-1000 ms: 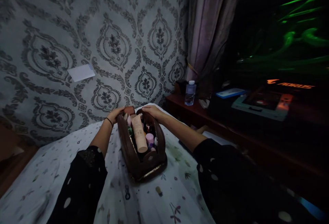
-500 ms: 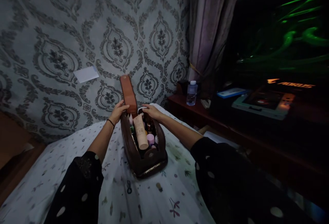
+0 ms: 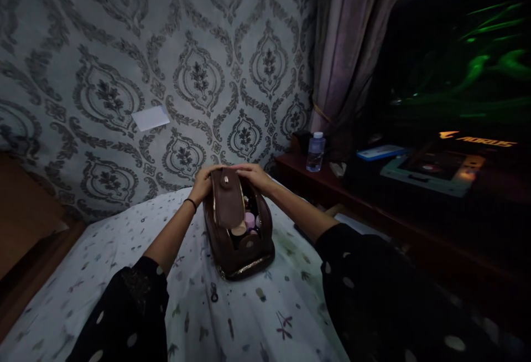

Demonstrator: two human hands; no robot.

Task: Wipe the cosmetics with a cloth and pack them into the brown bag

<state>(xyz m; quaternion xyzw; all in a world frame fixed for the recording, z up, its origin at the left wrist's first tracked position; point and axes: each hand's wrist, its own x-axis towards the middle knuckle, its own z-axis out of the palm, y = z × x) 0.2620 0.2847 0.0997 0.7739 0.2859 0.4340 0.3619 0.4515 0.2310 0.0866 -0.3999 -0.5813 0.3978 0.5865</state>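
Observation:
A brown leather-look makeup bag stands unzipped on the patterned white sheet. Its flap, with a metal snap, lies folded over the opening and covers part of the contents. Below the flap's tip shows the end of a beige tube, beside a pink-capped container. My left hand grips the bag's far left corner, its fingertips hidden behind the flap. At the far edge, my right hand holds the rim on the right, fingers closed and reaching toward the flap's base.
A clear bottle stands on the dark red table to the right, near a blue-and-white box and a dark computer case with green lights. White paper is on the wallpapered wall. A brown box sits left.
The flap, upright before, now lies toward me over the bag's opening and hides most of the beige tube. Both hands stay at the far end. The view has shifted slightly.

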